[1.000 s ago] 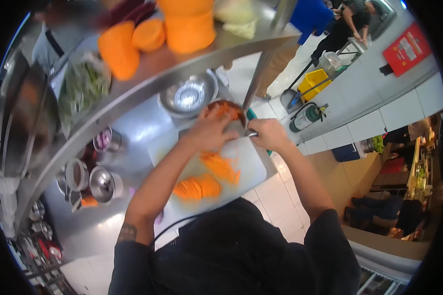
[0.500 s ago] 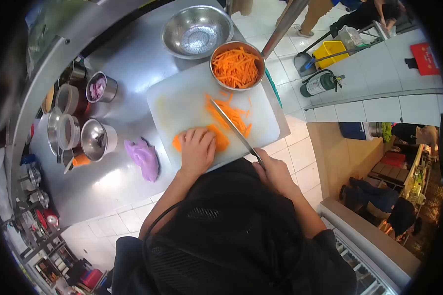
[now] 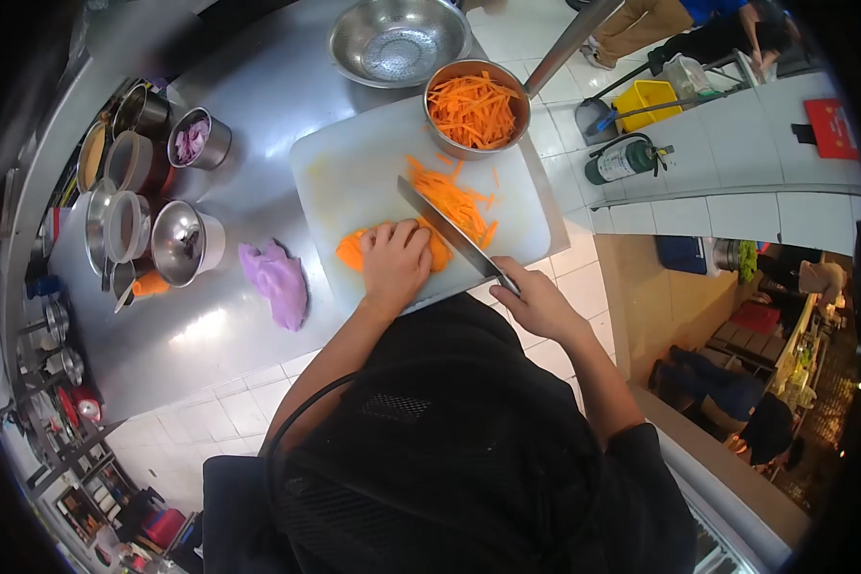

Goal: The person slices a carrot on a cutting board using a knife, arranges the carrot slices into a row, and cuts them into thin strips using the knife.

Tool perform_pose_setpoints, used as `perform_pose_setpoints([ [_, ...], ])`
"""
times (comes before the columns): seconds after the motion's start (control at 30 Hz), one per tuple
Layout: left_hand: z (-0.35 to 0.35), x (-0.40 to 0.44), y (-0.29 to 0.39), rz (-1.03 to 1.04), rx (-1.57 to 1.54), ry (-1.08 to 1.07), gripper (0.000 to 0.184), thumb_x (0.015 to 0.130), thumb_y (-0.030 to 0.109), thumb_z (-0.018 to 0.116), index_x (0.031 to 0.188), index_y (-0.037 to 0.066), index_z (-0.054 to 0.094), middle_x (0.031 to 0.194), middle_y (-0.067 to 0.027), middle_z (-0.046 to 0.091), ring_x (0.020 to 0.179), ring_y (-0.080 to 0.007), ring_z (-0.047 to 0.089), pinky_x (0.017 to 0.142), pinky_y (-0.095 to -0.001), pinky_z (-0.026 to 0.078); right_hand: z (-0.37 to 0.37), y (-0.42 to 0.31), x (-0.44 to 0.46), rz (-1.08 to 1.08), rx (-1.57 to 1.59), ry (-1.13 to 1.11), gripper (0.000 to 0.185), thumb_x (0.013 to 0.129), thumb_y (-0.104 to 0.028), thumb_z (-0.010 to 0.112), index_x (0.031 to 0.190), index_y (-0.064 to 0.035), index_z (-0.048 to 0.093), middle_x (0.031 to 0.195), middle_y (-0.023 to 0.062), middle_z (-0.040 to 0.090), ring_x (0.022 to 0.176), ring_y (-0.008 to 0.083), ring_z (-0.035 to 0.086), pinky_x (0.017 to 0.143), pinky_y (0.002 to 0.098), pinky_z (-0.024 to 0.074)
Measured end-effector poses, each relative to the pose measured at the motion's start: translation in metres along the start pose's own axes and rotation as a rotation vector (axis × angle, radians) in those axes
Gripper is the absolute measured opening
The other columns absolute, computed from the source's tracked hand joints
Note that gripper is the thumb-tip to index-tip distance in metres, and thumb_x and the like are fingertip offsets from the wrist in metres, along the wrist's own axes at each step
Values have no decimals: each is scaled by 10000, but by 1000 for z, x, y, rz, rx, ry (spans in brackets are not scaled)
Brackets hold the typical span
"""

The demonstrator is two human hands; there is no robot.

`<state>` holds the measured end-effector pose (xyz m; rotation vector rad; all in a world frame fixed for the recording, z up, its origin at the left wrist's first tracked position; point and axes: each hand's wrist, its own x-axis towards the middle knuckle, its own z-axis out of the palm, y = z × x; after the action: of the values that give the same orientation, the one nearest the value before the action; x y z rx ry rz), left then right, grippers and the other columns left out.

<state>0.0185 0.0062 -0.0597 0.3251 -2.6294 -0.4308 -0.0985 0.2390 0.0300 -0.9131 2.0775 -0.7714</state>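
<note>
My left hand is pressed with bent fingers over a pile of carrot slices at the near side of the white cutting board. In my right hand is the handle of a kitchen knife. Its blade runs diagonally over the board, just right of my left fingers, between the held carrot and a heap of cut carrot strips. A metal bowl full of carrot strips stands on the board's far right corner.
A perforated metal bowl stands behind the board on the steel table. Left of the board lies a crumpled purple plastic bag. Farther left are a container of purple pieces, a metal bowl and several other containers.
The whole view has shifted a little. The knife has turned so that more of its blade's broad side shows. My left hand stays on the carrot.
</note>
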Motion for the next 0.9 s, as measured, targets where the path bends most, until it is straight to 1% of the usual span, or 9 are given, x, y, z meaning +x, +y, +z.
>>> perform_pose_setpoints([
  [0.23,0,-2,-1,7,6,-13,220,863,183,702,1082,171,710,1129,10,675,1069,-222,605,947,-441,393,13,-41,-13,127,-222,56,381,1034,-233,629,1357,-71,507,907,267,717,852,489,696,746,568,551],
  [0.43,8,-3,-5,28,42,-35,247,854,199,711,1094,146,695,1161,-6,667,1086,-242,591,969,-468,389,18,-53,-7,-8,-276,110,311,1042,-233,603,1278,-51,514,822,250,706,802,470,711,732,575,563],
  [0.5,8,-3,-5,38,74,-40,261,847,198,718,1098,137,686,1174,-15,667,1096,-246,588,973,-476,386,14,-57,-5,92,-371,-24,268,1054,-242,580,1206,-34,510,865,245,712,818,455,718,740,578,564],
  [0.6,5,-2,-3,20,69,-79,267,844,199,719,1102,141,682,1172,-12,665,1102,-248,586,968,-479,386,9,-71,-5,104,-381,-60,244,1051,-216,588,1139,-4,505,829,237,702,786,478,689,702,583,550],
  [0.63,5,-3,-4,9,68,-85,267,844,199,719,1102,141,682,1172,-12,665,1102,-248,586,968,-479,386,20,-59,4,105,-381,-72,244,1051,-216,588,1139,-4,505,829,237,702,786,478,689,702,583,550],
  [0.7,5,-4,-4,14,96,-111,270,847,203,716,1108,146,678,1168,-9,664,1104,-241,586,959,-478,386,49,-19,31,2,-280,106,237,1052,-208,582,1143,-4,505,828,254,700,806,491,686,711,594,539],
  [0.77,5,1,-2,4,105,-90,266,849,206,714,1106,147,677,1165,-7,663,1100,-238,589,955,-474,386,44,-18,59,-27,-244,106,245,1052,-210,583,1148,-1,503,827,261,698,820,494,686,726,597,535],
  [0.83,4,-2,-2,19,115,-85,263,850,208,712,1104,149,676,1162,-5,663,1096,-235,592,951,-470,387,39,-30,62,-44,-189,121,252,1051,-213,584,1153,2,500,826,268,697,833,497,686,741,601,530],
  [0.9,6,-2,-3,13,50,-43,261,850,209,710,1101,149,676,1161,-1,663,1087,-231,599,954,-463,389,16,-60,56,-27,-243,18,253,1057,-215,559,1138,17,496,867,298,694,855,477,704,761,604,545],
])
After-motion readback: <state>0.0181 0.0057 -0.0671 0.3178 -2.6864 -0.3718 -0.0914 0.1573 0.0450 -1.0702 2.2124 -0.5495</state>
